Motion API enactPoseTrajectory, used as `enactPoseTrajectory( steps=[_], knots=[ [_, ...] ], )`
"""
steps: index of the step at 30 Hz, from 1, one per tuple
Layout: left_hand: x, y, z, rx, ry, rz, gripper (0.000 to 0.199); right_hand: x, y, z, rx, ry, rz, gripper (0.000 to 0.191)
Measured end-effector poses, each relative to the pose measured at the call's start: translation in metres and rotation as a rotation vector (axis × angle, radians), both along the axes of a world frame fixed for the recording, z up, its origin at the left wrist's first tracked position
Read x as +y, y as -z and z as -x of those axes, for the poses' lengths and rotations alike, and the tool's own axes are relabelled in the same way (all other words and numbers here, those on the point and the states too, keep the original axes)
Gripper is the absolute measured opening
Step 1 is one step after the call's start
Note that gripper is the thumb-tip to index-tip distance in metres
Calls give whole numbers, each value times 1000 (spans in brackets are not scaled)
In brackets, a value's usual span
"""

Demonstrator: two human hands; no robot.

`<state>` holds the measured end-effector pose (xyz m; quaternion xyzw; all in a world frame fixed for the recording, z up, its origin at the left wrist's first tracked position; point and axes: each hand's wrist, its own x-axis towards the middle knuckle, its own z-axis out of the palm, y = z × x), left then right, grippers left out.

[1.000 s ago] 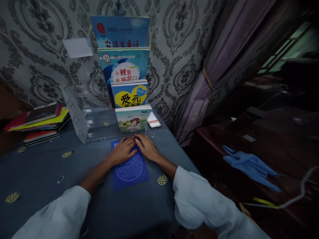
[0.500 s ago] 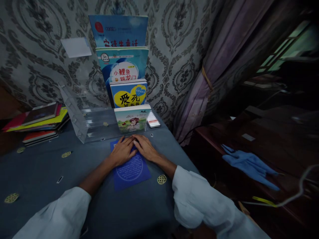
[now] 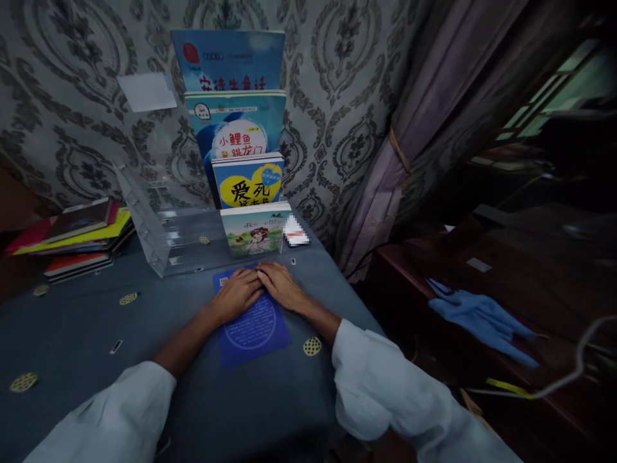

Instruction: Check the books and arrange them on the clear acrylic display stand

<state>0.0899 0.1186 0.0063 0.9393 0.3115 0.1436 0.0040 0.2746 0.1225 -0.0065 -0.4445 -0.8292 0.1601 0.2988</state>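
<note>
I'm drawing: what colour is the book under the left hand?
Deep blue book, best in the head view.

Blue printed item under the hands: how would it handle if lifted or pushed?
The blue printed item shows little thickness, so it's probably light and may flex. Lying flat on the tablecloth, it would likely slide rather than tip if pushed.

blue sheet with circled text, flat on the tablecloth

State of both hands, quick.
Left hand: open, laid flat on the blue printed item, gripping nothing.
Right hand: open, laid at its upper right edge, gripping nothing.
</note>
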Motion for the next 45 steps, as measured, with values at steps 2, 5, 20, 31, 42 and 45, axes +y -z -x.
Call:
enactPoseTrajectory(
  steps=[2, 5, 20, 31, 42, 45],
  knots=[
    [-2, -1, 0, 14, 25, 7, 25, 0, -1, 0, -6, 10, 7, 36],
    [-7, -3, -1, 30, 56, 29, 28, 0, -2, 1, -10, 22, 17, 36],
    [-61, -10, 2, 68, 211, 220, 47, -2, -8, 0, -49, 44, 43, 36],
    [-87, -11, 5, 105, 280, 309, 50, -3, -5, -2, -44, 16, 28, 32],
    [-77, -2, 7, 81, 78, 241, 53, 3, 6, -3, -34, -4, 20, 34],
    [-68, 5, 13, 64, 6, 208, 55, 3, 6, -3, -31, 0, 21, 38]
  ],
)
